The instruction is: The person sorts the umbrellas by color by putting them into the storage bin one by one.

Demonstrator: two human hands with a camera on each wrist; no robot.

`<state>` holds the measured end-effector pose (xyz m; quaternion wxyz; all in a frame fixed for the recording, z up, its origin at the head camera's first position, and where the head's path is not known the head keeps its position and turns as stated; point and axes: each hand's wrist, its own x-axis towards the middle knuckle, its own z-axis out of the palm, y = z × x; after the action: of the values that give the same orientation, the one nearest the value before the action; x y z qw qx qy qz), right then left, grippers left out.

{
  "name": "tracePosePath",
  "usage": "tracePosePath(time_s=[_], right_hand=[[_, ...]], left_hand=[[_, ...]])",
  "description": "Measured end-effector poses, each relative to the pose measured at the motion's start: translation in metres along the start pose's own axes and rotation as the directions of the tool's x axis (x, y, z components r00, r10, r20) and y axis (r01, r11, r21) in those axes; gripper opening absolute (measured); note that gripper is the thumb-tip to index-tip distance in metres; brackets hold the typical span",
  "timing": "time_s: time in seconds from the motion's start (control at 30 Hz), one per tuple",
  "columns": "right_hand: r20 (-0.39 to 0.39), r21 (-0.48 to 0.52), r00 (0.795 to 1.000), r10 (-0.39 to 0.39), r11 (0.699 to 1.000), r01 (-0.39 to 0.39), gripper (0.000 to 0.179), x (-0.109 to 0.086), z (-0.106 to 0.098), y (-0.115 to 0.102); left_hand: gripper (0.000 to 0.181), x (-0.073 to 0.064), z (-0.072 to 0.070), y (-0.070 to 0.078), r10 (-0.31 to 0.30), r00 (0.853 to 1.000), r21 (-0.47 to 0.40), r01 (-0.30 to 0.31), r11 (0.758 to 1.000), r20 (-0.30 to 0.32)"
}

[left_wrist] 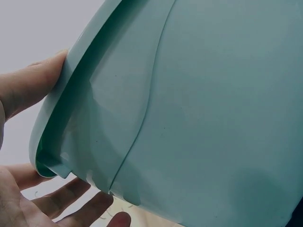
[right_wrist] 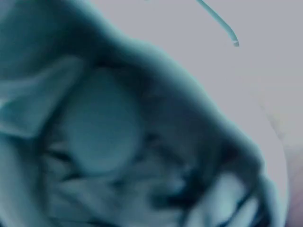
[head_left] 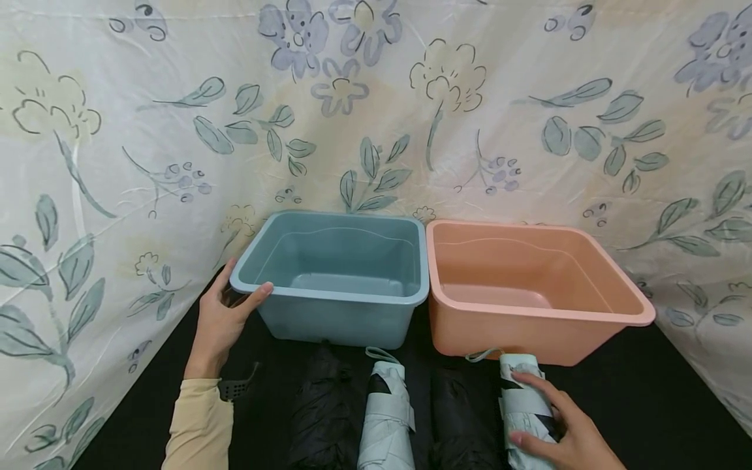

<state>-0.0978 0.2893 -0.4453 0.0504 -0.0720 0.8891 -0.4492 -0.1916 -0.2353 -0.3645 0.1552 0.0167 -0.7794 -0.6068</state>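
My left hand [head_left: 222, 320] grips the near left corner of a blue plastic basin [head_left: 346, 295], thumb on the front rim and fingers along the left side. In the left wrist view the basin's wall [left_wrist: 213, 104] fills most of the picture. My right hand [head_left: 564, 424] holds a folded pale green umbrella [head_left: 519, 398] by its wrapped body, in front of the pink basin [head_left: 529, 314]. Blurred pale green folds of that umbrella [right_wrist: 102, 123] crowd the right wrist view. A second pale green umbrella [head_left: 388, 411] lies in front of the blue basin.
Two folded black umbrellas [head_left: 326, 411] lie in the row with the pale ones, dim against the black table surface [head_left: 640, 391]. Both basins stand side by side, their insides bare. A floral curtain [head_left: 376, 130] hangs behind and along the sides.
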Motion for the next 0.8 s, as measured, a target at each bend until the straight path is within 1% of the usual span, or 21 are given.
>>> tracePosePath(time_s=[0.03, 0.1, 0.17, 0.27, 0.33, 0.4, 0.5, 0.57, 0.63, 0.73, 0.8], right_hand=[[-0.029, 0.000, 0.999, -0.019, 1.000, 0.019, 0.076, 0.000, 0.000, -0.001], [-0.059, 0.031, 0.998, -0.034, 0.999, 0.035, 0.077, -0.001, -0.002, -0.002], [-0.068, 0.060, 0.997, -0.039, 0.997, 0.043, 0.076, -0.002, -0.005, -0.004], [-0.094, 0.070, 0.993, -0.077, 0.994, 0.083, 0.077, -0.007, -0.010, -0.008], [-0.127, 0.040, 0.987, -0.098, 0.994, 0.104, 0.079, -0.011, -0.013, -0.011], [-0.159, 0.007, 0.982, -0.103, 0.994, 0.105, 0.081, -0.014, -0.014, -0.016], [-0.192, -0.024, 0.977, -0.089, 0.996, 0.086, 0.084, -0.019, -0.013, -0.024], [-0.188, -0.010, 0.975, -0.116, 0.993, 0.116, 0.086, -0.020, -0.011, -0.032], [-0.168, 0.022, 0.971, -0.171, 0.984, 0.177, 0.087, -0.021, -0.011, -0.043], [-0.103, 0.103, 0.955, -0.280, 0.951, 0.290, 0.090, -0.017, -0.016, -0.064], [-0.050, 0.160, 0.943, -0.330, 0.929, 0.334, 0.091, -0.011, -0.020, -0.081]], left_hand=[[0.092, 0.000, 0.000, 0.000, -0.001, 1.000, -0.001, 0.001, 1.000, -0.003], [0.092, 0.000, 0.000, 0.000, 0.000, 1.000, -0.002, 0.000, 1.000, -0.004], [0.091, 0.000, 0.000, 0.001, 0.002, 1.000, -0.001, -0.002, 1.000, -0.005], [0.091, -0.001, 0.001, 0.001, 0.004, 1.000, -0.002, -0.004, 1.000, -0.006], [0.092, -0.001, 0.001, 0.000, 0.001, 1.000, 0.002, -0.001, 1.000, -0.008], [0.092, -0.001, 0.000, 0.000, 0.002, 1.000, 0.001, -0.002, 1.000, -0.008], [0.093, 0.000, 0.002, -0.002, 0.006, 1.000, -0.005, -0.007, 1.000, -0.005], [0.093, 0.000, 0.002, -0.004, 0.015, 1.000, -0.013, -0.015, 1.000, -0.004], [0.093, 0.000, 0.002, -0.004, 0.021, 1.000, -0.019, -0.021, 1.000, -0.005], [0.093, 0.000, 0.002, -0.004, 0.029, 1.000, -0.035, -0.029, 0.999, -0.007], [0.093, 0.001, 0.002, -0.004, 0.031, 1.000, -0.047, -0.031, 0.998, -0.008]])
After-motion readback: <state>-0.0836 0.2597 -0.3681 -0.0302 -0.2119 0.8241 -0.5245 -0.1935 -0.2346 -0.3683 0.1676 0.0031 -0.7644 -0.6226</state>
